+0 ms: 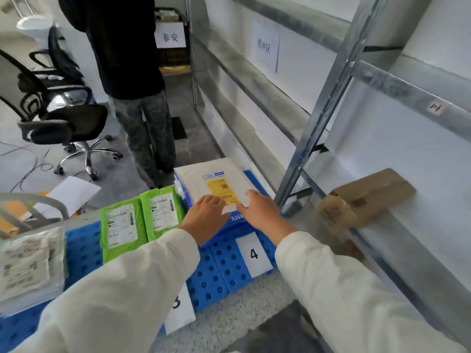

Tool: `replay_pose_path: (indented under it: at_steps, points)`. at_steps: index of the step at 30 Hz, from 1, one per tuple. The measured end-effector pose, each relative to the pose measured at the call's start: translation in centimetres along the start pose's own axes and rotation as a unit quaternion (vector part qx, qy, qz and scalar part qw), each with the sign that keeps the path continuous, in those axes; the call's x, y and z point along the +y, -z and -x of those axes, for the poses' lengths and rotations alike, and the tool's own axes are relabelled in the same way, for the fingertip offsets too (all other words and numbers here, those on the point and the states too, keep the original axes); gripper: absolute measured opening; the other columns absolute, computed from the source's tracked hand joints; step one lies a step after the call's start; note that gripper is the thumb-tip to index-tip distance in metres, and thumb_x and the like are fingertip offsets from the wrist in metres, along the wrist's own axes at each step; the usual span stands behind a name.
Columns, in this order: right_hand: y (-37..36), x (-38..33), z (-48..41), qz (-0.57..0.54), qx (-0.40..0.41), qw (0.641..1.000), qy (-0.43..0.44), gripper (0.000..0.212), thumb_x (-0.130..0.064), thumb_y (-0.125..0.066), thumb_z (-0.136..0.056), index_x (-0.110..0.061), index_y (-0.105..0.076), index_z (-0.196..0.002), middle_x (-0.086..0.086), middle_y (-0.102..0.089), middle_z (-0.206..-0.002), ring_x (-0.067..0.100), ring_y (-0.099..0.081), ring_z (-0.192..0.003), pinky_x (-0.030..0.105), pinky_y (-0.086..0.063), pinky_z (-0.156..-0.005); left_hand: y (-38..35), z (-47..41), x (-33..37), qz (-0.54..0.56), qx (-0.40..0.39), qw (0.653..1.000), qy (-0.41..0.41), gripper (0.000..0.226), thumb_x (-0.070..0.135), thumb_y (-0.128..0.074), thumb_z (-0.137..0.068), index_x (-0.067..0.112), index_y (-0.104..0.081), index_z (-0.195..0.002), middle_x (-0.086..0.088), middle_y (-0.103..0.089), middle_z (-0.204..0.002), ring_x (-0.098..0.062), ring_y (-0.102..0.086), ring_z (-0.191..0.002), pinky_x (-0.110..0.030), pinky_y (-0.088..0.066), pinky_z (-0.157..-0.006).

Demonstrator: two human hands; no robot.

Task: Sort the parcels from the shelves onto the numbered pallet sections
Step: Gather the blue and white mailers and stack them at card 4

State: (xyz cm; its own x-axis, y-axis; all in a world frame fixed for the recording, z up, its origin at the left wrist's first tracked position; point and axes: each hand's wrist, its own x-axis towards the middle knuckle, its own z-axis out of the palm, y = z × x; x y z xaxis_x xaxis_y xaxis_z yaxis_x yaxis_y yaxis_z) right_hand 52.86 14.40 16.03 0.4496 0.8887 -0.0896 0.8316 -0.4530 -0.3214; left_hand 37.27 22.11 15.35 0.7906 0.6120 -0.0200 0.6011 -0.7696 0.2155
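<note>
Both hands reach forward at centre frame, sleeves white. Left hand (206,212) lies flat, fingers straight, on the near edge of a white parcel (216,174). Right hand (257,210) is beside it, fingers also extended and resting on the near right corner of the same parcel, partly over its yellow label (223,191). Neither hand curls round anything.

The white parcel sits on a blue bag (237,220) with white lettering, over the far part of the blue pallet (216,276), behind the card marked 4 (254,254). A second card (178,307), lower centre, is half hidden by the left sleeve; its number looks like 3.

Left of the hands, two green parcels (142,220) lie side by side on the pallet, labels up. Lower left: a stack of pale parcels (28,266), blurred.

Right side: a metal shelf (331,98) with cardboard boxes (374,194) on a low level and a paper sign (265,47) higher up.

Upper left: a person in dark clothes (132,47) standing, and a black office chair (56,110) beside them.
</note>
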Motion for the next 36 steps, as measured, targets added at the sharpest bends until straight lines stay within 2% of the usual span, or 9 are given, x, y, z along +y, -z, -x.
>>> replay_pose_path:
  at_steps: [4, 7, 11, 16, 18, 26, 28, 31, 36]
  points:
    - [-0.6, -1.1, 6.2, 0.004, -0.008, 0.999, -0.030, 0.052, -0.052, -0.045, -0.095, -0.012, -0.049, -0.128, 0.007, -0.059, -0.124, 0.028, -0.057, -0.108, 0.038, -0.050, -0.080, -0.1, 4.3, 0.7, 0.011, 0.004, 1.000, -0.028, 0.045, 0.040, -0.038, -0.100, 0.014, -0.049, -0.134, -0.002, -0.050, -0.136, -0.020, -0.039, -0.132, -0.031, -0.025, -0.112]
    - [-0.2, -0.9, 10.8, -0.009, 0.013, 0.998, -0.067, 0.052, -0.050, -0.046, -0.095, -0.012, -0.048, -0.130, 0.008, -0.056, -0.130, 0.028, -0.056, -0.113, 0.038, -0.048, -0.085, 0.1, 6.8, 2.5, 0.014, 0.003, 0.997, -0.070, 0.043, 0.040, -0.038, -0.099, 0.014, -0.049, -0.133, -0.001, -0.051, -0.135, -0.020, -0.039, -0.131, -0.032, -0.027, -0.111]
    - [1.1, 0.8, 16.9, -0.006, 0.023, 0.992, -0.128, 0.053, -0.049, -0.045, -0.096, -0.011, -0.046, -0.132, 0.010, -0.054, -0.134, 0.030, -0.055, -0.117, 0.041, -0.047, -0.094, 0.3, 8.4, 6.5, 0.007, -0.005, 0.990, -0.139, 0.043, 0.040, -0.038, -0.100, 0.014, -0.050, -0.132, -0.002, -0.050, -0.135, -0.021, -0.038, -0.131, -0.033, -0.027, -0.110]
    - [3.5, 4.8, 24.9, -0.012, 0.079, 0.977, -0.199, 0.052, -0.047, -0.047, -0.095, -0.011, -0.047, -0.131, 0.014, -0.057, -0.128, 0.033, -0.056, -0.114, 0.040, -0.047, -0.092, 1.4, 9.1, 13.8, 0.021, -0.003, 0.972, -0.234, 0.046, 0.036, -0.041, -0.100, 0.008, -0.049, -0.135, -0.009, -0.051, -0.137, -0.025, -0.040, -0.131, -0.035, -0.027, -0.111]
    - [4.3, 6.7, 28.0, -0.021, 0.094, 0.968, -0.233, 0.051, -0.045, -0.049, -0.094, -0.011, -0.047, -0.132, 0.014, -0.056, -0.128, 0.033, -0.054, -0.116, 0.044, -0.046, -0.096, 1.5, 9.9, 17.2, 0.019, 0.005, 0.962, -0.273, 0.042, 0.033, -0.043, -0.098, 0.006, -0.053, -0.129, -0.011, -0.055, -0.131, -0.026, -0.045, -0.125, -0.035, -0.032, -0.107]
    - [5.7, 12.8, 44.0, -0.052, 0.139, 0.920, -0.362, 0.054, -0.047, -0.047, -0.095, -0.015, -0.043, -0.138, 0.006, -0.053, -0.136, 0.028, -0.056, -0.118, 0.041, -0.045, -0.099, 0.4, 15.9, 30.6, -0.013, 0.014, 0.908, -0.419, 0.030, 0.027, -0.048, -0.096, 0.005, -0.057, -0.115, -0.013, -0.059, -0.116, -0.030, -0.053, -0.112, -0.041, -0.038, -0.099]
    - [6.0, 14.1, 49.3, -0.056, 0.133, 0.909, -0.390, 0.050, -0.045, -0.048, -0.093, -0.015, -0.047, -0.133, 0.004, -0.058, -0.127, 0.027, -0.059, -0.112, 0.042, -0.048, -0.095, -0.1, 18.5, 34.6, -0.017, 0.000, 0.899, -0.438, 0.034, 0.030, -0.042, -0.097, 0.007, -0.055, -0.119, -0.010, -0.057, -0.121, -0.027, -0.049, -0.115, -0.039, -0.036, -0.101]
    - [6.0, 15.3, 56.0, -0.072, 0.158, 0.892, -0.418, 0.044, -0.039, -0.051, -0.092, -0.014, -0.052, -0.127, 0.005, -0.060, -0.123, 0.026, -0.061, -0.106, 0.032, -0.047, -0.082, -0.9, 22.6, 38.8, 0.020, -0.006, 0.890, -0.456, 0.037, 0.031, -0.046, -0.097, 0.008, -0.054, -0.125, -0.009, -0.056, -0.126, -0.026, -0.050, -0.119, -0.038, -0.037, -0.104]
    - [4.7, 17.4, 69.2, -0.075, 0.178, 0.853, -0.485, 0.053, -0.046, -0.044, -0.095, -0.015, -0.042, -0.138, 0.007, -0.053, -0.135, 0.026, -0.056, -0.116, 0.037, -0.044, -0.093, -3.5, 33.0, 47.2, 0.023, -0.030, 0.839, -0.543, 0.032, 0.028, -0.047, -0.095, 0.007, -0.057, -0.118, -0.009, -0.060, -0.119, -0.026, -0.054, -0.113, -0.037, -0.040, -0.102]
